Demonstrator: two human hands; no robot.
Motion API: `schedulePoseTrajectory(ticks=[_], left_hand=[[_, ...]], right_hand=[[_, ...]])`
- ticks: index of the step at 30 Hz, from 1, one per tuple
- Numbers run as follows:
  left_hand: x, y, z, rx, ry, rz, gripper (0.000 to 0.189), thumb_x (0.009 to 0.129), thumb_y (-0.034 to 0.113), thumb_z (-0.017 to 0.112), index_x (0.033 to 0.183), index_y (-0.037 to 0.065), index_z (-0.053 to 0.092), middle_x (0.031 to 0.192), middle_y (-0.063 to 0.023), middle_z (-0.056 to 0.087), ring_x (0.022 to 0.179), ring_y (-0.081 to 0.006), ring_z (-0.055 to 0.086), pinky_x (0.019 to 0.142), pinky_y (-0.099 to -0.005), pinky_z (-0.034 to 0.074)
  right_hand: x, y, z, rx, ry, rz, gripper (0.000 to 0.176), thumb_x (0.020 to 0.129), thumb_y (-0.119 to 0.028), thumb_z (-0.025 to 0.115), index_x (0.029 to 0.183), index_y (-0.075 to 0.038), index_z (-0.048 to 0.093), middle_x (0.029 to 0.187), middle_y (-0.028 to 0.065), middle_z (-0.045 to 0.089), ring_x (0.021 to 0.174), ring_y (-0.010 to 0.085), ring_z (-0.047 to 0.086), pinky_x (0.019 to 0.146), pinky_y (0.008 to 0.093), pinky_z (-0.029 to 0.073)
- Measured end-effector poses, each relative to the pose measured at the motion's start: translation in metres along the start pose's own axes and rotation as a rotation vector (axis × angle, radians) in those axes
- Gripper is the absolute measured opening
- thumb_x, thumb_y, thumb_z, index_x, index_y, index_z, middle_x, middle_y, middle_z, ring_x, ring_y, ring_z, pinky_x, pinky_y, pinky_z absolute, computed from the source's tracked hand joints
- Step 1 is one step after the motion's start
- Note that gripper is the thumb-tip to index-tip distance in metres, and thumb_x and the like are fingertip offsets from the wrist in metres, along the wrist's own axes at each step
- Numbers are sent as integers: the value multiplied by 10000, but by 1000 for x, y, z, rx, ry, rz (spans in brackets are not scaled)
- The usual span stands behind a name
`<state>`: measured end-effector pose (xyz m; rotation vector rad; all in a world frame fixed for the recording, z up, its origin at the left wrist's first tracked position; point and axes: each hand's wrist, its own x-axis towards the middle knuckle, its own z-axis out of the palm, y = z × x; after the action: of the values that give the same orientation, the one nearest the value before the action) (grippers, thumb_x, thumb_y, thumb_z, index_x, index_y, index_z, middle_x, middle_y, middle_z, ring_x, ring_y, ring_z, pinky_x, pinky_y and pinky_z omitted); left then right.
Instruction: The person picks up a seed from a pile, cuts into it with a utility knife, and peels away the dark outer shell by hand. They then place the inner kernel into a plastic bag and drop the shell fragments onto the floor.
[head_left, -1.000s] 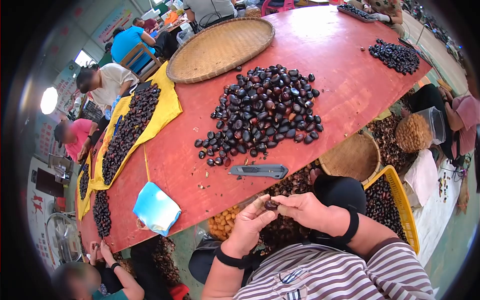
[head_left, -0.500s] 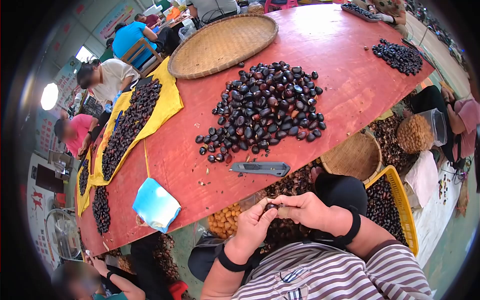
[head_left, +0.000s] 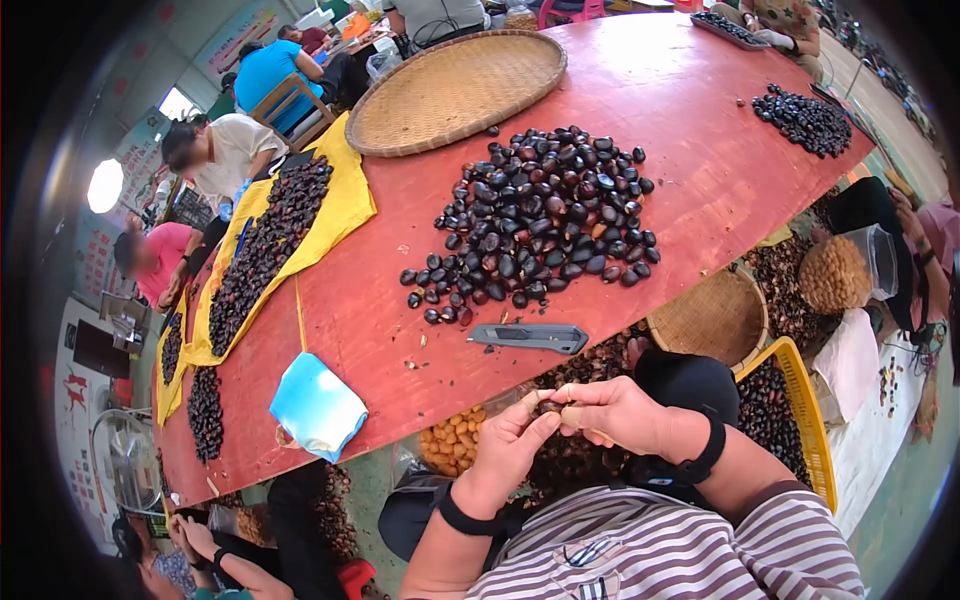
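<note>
A small dark nut (head_left: 548, 407) is pinched between my two hands, low in front of my striped shirt and just beyond the table's near edge. My left hand (head_left: 512, 437) holds it from the left, thumb and fingers together. From the right, my right hand (head_left: 612, 410) closes its fingertips on the same nut; part of it is hidden by the fingers. On the red table (head_left: 390, 345) lies a grey utility knife (head_left: 528, 338), in front of a large pile of glossy dark nuts (head_left: 545, 215).
A woven tray (head_left: 460, 90) lies at the table's far side. Yellow cloths (head_left: 345, 200) with nuts are at the left, near a blue-white cloth (head_left: 318, 405). A round basket (head_left: 710, 318) and yellow crate (head_left: 815, 430) stand right. Several people sit around the table.
The view has shifted slightly, so the table appears a little further right. My fingers have turned slightly around the nut. At the lower left, a co-worker's head has moved and both hands show.
</note>
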<state>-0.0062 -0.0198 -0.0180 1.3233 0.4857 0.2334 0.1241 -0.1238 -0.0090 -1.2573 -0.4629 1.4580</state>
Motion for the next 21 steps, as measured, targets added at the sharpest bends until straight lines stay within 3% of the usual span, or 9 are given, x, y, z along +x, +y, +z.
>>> schedulePoseTrajectory(ticks=[3,6,11,14,17,21], left_hand=[[1,5,-1,-78,8,-72,268,824,139,513,1041,-17,500,790,-28,570,716,-65,523,641,-175,420],[-1,4,-5,-45,-15,-107,263,822,170,522,1007,-17,521,764,-23,575,689,-59,530,614,-171,432],[-10,10,1,99,-45,-83,231,837,182,495,971,0,544,726,-9,575,637,-48,530,549,-171,441],[-13,8,2,147,-80,-101,232,851,170,462,985,-10,523,762,-30,578,640,-58,530,584,-175,442],[-16,7,2,216,-91,-165,236,849,166,467,1000,-8,519,768,-25,579,642,-54,526,590,-173,441],[-14,12,4,180,-138,-121,236,850,151,463,1016,-9,511,810,-33,579,672,-63,531,616,-184,446]], right_hand=[[-2,3,2,-293,79,-165,277,796,-118,535,1067,-59,532,697,-17,533,527,19,408,486,167,373],[-3,13,7,-345,61,-358,271,804,-121,528,1069,-66,530,691,-23,529,540,19,409,499,169,375],[-7,12,0,29,-82,12,277,812,-123,514,1087,-97,532,706,-4,554,459,35,391,393,167,335],[-11,3,-3,20,-95,109,273,809,-141,523,1079,-102,538,696,0,553,464,33,399,401,169,341],[-11,-8,-6,-402,-121,30,277,793,-148,548,1064,-85,546,682,11,560,458,37,409,400,173,344],[-16,-14,-8,-272,-117,70,273,785,-139,558,1049,-69,551,664,21,566,443,43,413,399,176,345]])
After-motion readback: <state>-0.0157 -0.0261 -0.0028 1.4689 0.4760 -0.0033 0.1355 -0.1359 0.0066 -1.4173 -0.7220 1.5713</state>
